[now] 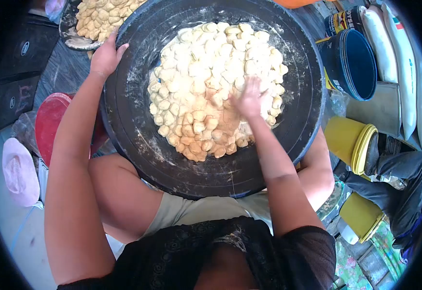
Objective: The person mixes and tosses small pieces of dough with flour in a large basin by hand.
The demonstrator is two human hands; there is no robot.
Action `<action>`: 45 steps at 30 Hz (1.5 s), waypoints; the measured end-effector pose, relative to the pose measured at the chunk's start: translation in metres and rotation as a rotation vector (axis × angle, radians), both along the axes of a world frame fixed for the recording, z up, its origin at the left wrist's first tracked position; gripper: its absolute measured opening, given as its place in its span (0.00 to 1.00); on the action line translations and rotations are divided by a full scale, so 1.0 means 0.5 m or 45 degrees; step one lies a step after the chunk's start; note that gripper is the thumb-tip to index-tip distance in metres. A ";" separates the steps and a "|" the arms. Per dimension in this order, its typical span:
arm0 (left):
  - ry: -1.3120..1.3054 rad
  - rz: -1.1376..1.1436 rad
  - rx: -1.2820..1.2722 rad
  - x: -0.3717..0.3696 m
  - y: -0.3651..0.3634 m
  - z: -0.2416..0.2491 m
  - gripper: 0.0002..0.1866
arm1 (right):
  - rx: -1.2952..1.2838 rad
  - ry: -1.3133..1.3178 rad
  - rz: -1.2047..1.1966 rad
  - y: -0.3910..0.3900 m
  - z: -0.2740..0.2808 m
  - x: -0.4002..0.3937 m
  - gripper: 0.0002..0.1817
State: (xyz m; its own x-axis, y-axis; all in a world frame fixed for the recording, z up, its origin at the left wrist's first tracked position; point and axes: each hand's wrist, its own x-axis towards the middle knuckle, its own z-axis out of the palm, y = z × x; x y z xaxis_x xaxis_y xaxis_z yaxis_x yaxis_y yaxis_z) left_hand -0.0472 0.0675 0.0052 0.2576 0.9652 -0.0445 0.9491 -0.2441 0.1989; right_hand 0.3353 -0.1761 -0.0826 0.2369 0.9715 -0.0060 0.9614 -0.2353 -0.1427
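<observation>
A large round black basin [124,116] rests across my lap. Inside it lies a broad heap of small, pale, rounded dough-like lumps [199,118], with whitish powder smeared over the basin's floor and sides. At the upper left rim, my left hand [107,57] grips the edge, its thumb on the inner side. My right hand [250,99] is over the right-hand part of the heap, palm down with fingers stretched out and somewhat blurred by motion. It seems to touch the lumps, which partly sit in my arm's shadow.
Another tray [78,44] of similar lumps stands beyond my left hand. A red container [51,123] and a pink hat [20,171] are on the left. To the right are a dark bucket [351,65], yellow buckets [349,140], white sacks [382,46] and another person's leg [402,176].
</observation>
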 end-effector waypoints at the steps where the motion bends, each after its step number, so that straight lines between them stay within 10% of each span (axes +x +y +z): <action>1: -0.005 -0.009 0.027 -0.002 0.001 -0.004 0.35 | -0.049 -0.167 0.147 -0.030 -0.018 -0.031 0.29; 4: -0.015 -0.007 0.040 0.000 -0.001 -0.001 0.35 | -0.374 0.525 0.716 -0.038 0.051 -0.044 0.24; 10: 0.019 0.023 -0.010 0.007 -0.001 0.010 0.35 | 0.095 0.279 -0.053 0.141 0.048 0.114 0.24; 15: -0.041 0.001 0.019 -0.005 0.006 -0.009 0.35 | 0.654 1.441 -0.734 0.146 0.026 0.163 0.11; 18: -0.013 0.004 0.023 0.007 -0.003 0.014 0.35 | 0.220 2.037 -0.464 0.097 0.038 0.200 0.08; 24: 0.035 0.062 -0.095 0.014 -0.001 0.022 0.36 | 0.006 0.108 -0.155 0.148 -0.001 0.149 0.32; 27: -0.033 0.000 0.035 -0.004 0.004 -0.007 0.36 | -0.165 -0.002 0.121 0.148 -0.009 0.109 0.30; 31: -0.006 0.036 -0.015 0.010 -0.004 0.020 0.35 | -0.680 0.934 0.199 0.174 0.112 0.102 0.31; 33: 0.016 0.067 -0.066 0.012 -0.005 0.020 0.35 | -0.097 0.650 -0.122 0.212 0.087 0.120 0.33; 38: -0.052 0.013 -0.014 0.006 0.001 0.007 0.36 | 0.114 -0.215 -0.096 0.218 -0.063 0.069 0.26; 41: -0.055 -0.005 0.016 0.000 0.004 0.002 0.36 | -0.380 0.279 0.318 0.190 0.090 0.010 0.23; 45: 0.010 0.082 -0.126 0.021 -0.005 0.034 0.37 | -0.080 0.654 -0.020 0.235 0.066 0.075 0.30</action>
State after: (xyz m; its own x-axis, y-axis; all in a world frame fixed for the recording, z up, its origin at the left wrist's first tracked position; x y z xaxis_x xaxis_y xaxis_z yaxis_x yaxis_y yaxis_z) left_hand -0.0369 0.0651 0.0221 0.1947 0.9705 -0.1424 0.9638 -0.1623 0.2114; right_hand 0.3730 -0.0585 -0.0496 0.2028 0.9618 -0.1838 0.7671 -0.2727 -0.5807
